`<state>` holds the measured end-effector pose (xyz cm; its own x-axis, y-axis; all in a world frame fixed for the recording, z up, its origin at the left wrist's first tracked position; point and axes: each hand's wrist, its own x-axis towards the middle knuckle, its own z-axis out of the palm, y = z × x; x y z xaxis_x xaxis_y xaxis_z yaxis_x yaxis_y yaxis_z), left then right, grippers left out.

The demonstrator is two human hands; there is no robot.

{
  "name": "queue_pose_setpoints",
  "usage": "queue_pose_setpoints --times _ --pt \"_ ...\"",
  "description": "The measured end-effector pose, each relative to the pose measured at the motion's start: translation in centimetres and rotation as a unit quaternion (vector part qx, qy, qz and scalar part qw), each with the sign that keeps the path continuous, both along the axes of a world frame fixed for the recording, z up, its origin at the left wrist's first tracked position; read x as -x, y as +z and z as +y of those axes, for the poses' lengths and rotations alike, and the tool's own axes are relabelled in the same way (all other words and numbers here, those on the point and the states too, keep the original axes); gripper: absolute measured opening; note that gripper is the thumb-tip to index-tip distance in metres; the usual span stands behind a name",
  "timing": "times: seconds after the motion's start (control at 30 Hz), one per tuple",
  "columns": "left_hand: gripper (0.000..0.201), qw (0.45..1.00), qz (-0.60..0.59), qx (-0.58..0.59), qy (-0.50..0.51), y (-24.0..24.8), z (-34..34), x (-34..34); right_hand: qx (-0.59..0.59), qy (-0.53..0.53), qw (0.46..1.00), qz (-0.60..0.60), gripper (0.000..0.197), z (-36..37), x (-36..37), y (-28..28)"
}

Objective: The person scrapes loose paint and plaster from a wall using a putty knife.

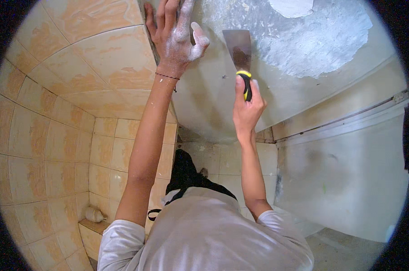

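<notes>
My right hand (248, 109) is wrapped round the black and yellow handle of a putty knife (238, 47). Its wide metal blade points up, smudged brown near the handle. Beside the blade, the painted wall (213, 104) carries a rough grey-white patch (303, 49) with a whiter spot at the top. To the left, my left hand (175, 43) rests by the edge where the tiles meet that wall, fingers stretched upward and thumb apart. White powder coats this hand, and a thin dark cord circles its wrist. The topmost fingertips run out of the picture.
Cream and orange tiles (64, 144) cover the walls at the left. A pale round object (94, 214) sits on a small ledge at the lower left. A dark-lined ledge (349, 118) crosses the right side. The tiled floor (229, 165) shows below, between my arms.
</notes>
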<state>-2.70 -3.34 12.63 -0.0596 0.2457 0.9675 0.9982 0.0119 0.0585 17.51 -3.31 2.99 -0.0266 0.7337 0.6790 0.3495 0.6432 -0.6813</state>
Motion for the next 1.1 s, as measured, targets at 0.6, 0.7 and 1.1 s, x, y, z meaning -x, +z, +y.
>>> queue_pose_setpoints --times 0.6,0.7,1.1 --pt "0.072 0.999 -0.025 0.013 -0.014 0.0 0.0 -0.3 -0.005 0.007 1.000 0.022 0.027 0.3 0.4 0.1" --pt "0.076 1.000 -0.015 0.018 0.002 0.0 -0.1 -0.2 0.010 0.033 0.999 0.025 0.027 0.4 0.0 0.1" --pt "0.075 0.998 0.007 -0.061 -0.031 -1.2 1.9 0.4 0.132 0.124 0.981 0.063 0.028 0.2 -1.1 -1.6"
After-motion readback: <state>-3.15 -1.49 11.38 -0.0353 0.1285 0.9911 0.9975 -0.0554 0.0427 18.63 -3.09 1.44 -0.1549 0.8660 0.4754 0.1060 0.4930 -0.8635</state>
